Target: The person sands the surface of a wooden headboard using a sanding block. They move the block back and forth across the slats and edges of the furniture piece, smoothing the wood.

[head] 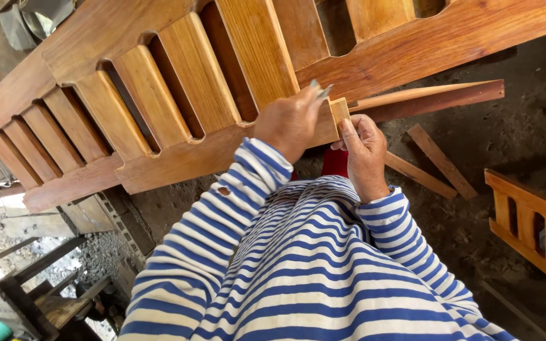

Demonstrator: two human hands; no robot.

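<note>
The left hand (289, 123) is closed around a small grey tool (321, 90), whose tip pokes out above the knuckles, and it is pressed against the lower rail (184, 158) of a large slatted wooden frame (115, 38); the grip looks firm, likely to keep the tool steady against the wood. The right hand (364, 151), just beside it, has its fingers folded over the rail's cut end (339, 108), thumb on the end face, seemingly bracing the piece so it does not shift. Whether that hand holds anything else cannot be told. The frame runs away from both hands to the upper left, its upright slats (197, 72) set in a row between the two rails. Beyond the right hand, loose wood strips (440, 161) lie on the dirt floor (526, 126), and a longer batten (431, 98) rests near the rail end. Farther right stands a smaller slatted frame (529, 227). No packages, labels or signs show anywhere.
</note>
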